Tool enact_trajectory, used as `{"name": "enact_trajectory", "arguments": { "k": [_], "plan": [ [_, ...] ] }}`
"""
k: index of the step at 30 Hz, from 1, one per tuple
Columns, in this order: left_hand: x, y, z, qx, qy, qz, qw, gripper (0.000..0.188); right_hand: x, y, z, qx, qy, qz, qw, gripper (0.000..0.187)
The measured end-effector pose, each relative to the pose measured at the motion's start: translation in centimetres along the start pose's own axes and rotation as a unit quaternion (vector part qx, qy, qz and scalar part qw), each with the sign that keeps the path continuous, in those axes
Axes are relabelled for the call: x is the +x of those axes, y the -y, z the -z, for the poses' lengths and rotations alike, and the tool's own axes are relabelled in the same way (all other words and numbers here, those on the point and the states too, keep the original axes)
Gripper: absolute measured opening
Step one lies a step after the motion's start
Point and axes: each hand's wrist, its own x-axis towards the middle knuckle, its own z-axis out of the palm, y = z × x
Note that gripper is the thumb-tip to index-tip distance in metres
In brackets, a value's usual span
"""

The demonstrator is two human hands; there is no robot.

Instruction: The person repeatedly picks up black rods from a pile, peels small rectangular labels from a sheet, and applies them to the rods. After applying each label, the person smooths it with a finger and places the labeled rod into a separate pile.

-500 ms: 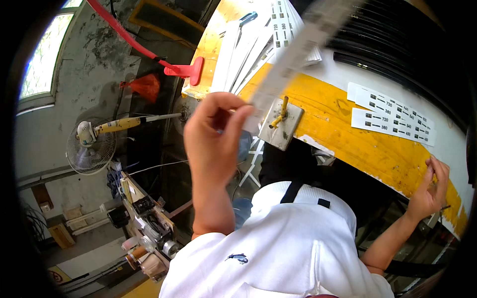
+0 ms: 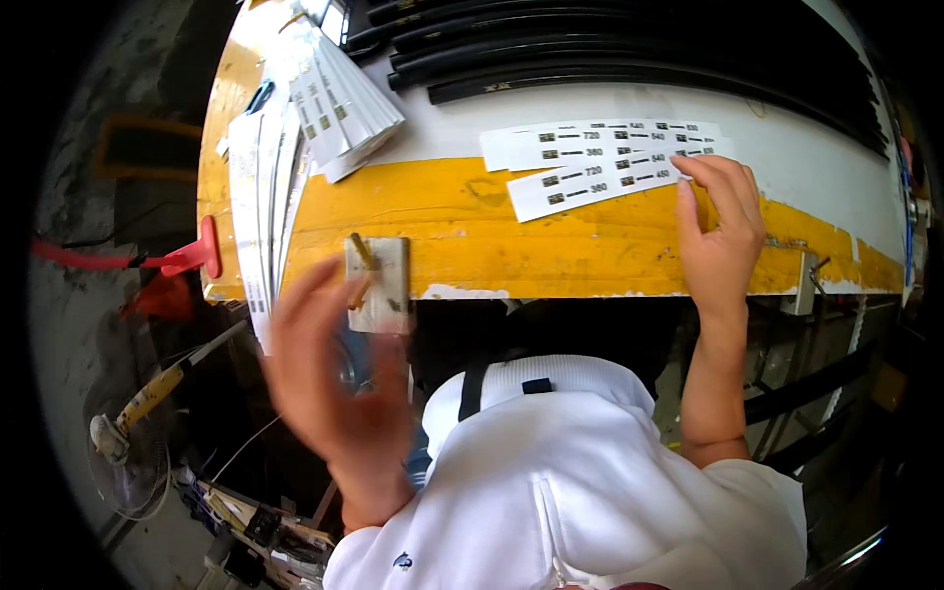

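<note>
Printed white label strips point(image 2: 511, 152) lie fanned at the middle of the table. My right hand point(image 2: 726, 231) has its thumb and forefinger at the right end of the lowest label strip point(image 2: 551, 204), which slants toward me. My left hand point(image 2: 339, 369) is smeared by motion at the table's front edge. Its fingers look apart, and no strip shows in it. Behind its fingers is a metal plate point(image 2: 391, 280) with a yellow-painted handle point(image 2: 362, 252), fixed at the front edge.
Black tubes point(image 2: 590, 79) lie in rows at the back. A fanned stack of label strips point(image 2: 339, 108) sits at the back left, beside long white strips point(image 2: 258, 197) that reach over the front edge. A red clamp-like piece point(image 2: 202, 251) is at the table's left corner.
The view has swung to the left end of the table. The strip my left hand held up is gone from it, and that hand has lowered. My right hand has reached the label strips.
</note>
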Motion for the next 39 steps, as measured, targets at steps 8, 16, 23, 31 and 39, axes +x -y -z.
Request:
{"name": "enact_trajectory", "arguments": {
  "k": [8, 16, 23, 31, 39],
  "plan": [
    [1.1, -6.5, -9.2, -0.068, 0.246, -0.161, 0.953, 0.069, -0.5, -1.0, -1.0, -0.037, 0.024, -0.036, 0.998, 0.027],
    [1.1, -6.8, -10.9, -0.010, 0.263, -0.154, 0.953, 0.075, -0.5, -1.3, -1.4, -0.014, 0.003, -0.041, 0.999, 0.026],
    [0.9, -7.0, -11.1, 0.003, 0.275, -0.149, 0.950, 0.075, -0.5, -1.8, -1.3, 0.001, -0.017, -0.025, 1.000, 0.021],
    [1.8, -7.0, -10.1, 0.005, 0.297, -0.168, 0.940, 0.071, 1.7, -3.0, 1.2, -0.039, -0.013, -0.072, 0.997, 0.031],
    [2.3, -7.2, -9.8, -0.011, 0.249, -0.185, 0.950, 0.056, 8.1, -11.7, 2.3, -0.286, 0.027, 0.061, 0.956, 0.033]
  ]
}}
